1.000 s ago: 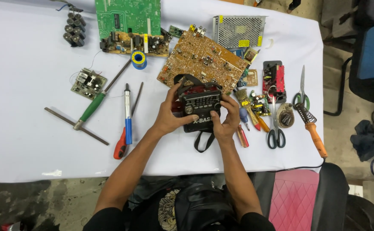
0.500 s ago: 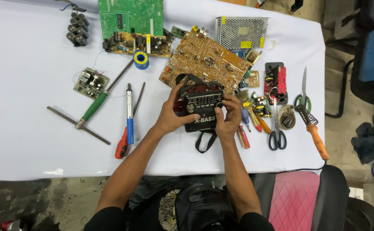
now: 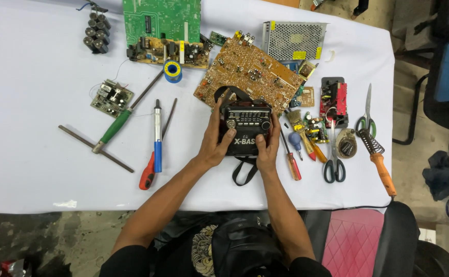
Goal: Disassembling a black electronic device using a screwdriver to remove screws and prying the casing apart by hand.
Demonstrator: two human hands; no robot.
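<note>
Small black portable radio (image 3: 246, 128) on the white table (image 3: 39, 102), just in front of the brown circuit board (image 3: 250, 74). Left hand (image 3: 215, 139) grasps its left side, thumb on the front panel; right hand (image 3: 268, 147) clasps the right side. Radio looks rigid plastic, light, smooth casing; knobs and grille probably delicate. Best held by the side walls. Strap (image 3: 244, 172) trails below it; red screwdriver (image 3: 290, 154) lies just right of it

White table cover (image 3: 39, 169), green circuit board (image 3: 161, 19) at far edge, brown circuit board (image 3: 248, 74), metal mesh box (image 3: 294, 40), green-handled screwdriver (image 3: 119, 123), blue-handled tool (image 3: 157, 138), scissors (image 3: 333, 154), soldering iron (image 3: 378, 161), solder spool (image 3: 172, 71).
</note>
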